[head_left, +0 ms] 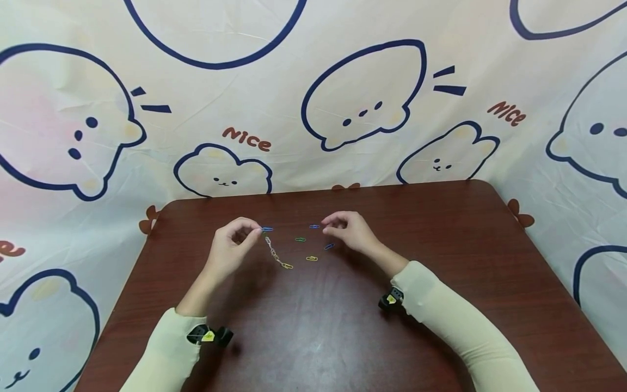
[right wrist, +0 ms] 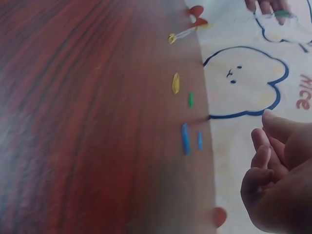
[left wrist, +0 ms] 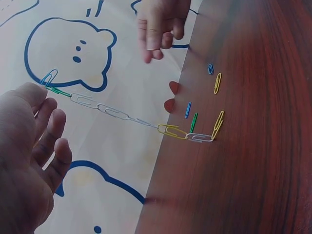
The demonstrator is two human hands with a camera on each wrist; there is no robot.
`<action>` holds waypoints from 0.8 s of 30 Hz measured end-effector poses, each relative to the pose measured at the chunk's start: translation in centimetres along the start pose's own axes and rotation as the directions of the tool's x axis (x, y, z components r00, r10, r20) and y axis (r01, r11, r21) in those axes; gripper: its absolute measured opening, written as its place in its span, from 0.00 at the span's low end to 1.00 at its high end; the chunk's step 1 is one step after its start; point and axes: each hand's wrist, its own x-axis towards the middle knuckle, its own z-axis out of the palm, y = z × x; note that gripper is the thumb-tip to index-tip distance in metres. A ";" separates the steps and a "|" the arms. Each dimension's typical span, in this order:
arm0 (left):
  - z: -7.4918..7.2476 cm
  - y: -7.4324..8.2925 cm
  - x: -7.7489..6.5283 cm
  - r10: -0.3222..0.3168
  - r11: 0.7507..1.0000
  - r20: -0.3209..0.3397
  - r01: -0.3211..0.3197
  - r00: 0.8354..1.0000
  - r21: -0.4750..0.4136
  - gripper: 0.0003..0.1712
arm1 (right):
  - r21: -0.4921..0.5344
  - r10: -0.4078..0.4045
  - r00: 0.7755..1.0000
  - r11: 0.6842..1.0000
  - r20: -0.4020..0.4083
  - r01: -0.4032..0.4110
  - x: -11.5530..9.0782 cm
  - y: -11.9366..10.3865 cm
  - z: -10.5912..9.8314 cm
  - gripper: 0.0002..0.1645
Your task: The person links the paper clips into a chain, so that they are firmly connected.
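Observation:
My left hand point(head_left: 231, 245) pinches the blue paper clip point(left wrist: 49, 77) at the top of a paper clip chain point(left wrist: 113, 111). Below it come a green clip point(left wrist: 59, 91), several white ones and a yellow clip point(left wrist: 171, 130); the low end, another yellow clip point(head_left: 287, 266), seems to reach the table. Over the table to the right, my right hand point(head_left: 351, 231) has loosely bent fingers with nothing visible between them. It is nearest to a loose blue paper clip point(head_left: 314, 226). A second blue clip point(head_left: 329, 246) lies beneath that hand's left side.
A loose green paper clip point(head_left: 300, 239) and a yellow paper clip point(head_left: 312, 258) lie between the hands on the brown table point(head_left: 313, 326). A printed cloth point(head_left: 284, 109) hangs behind the table and along both sides.

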 end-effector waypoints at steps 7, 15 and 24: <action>0.0 -0.1 0.0 -0.010 1.000 0.002 0.010 1.000 -0.009 0.02 | -0.045 0.069 0.997 0.997 0.042 -0.067 -0.3 2.3 0.1 0.13; 0.1 -0.2 -0.1 -0.010 1.000 0.001 0.010 1.000 -0.010 0.02 | -0.075 0.098 0.995 0.993 0.029 -0.096 -0.6 3.5 0.4 0.11; 0.0 -0.2 -0.1 0.006 1.000 0.005 -0.006 1.000 -0.025 0.02 | -0.129 0.105 0.994 0.986 0.018 -0.102 -0.5 3.3 0.8 0.10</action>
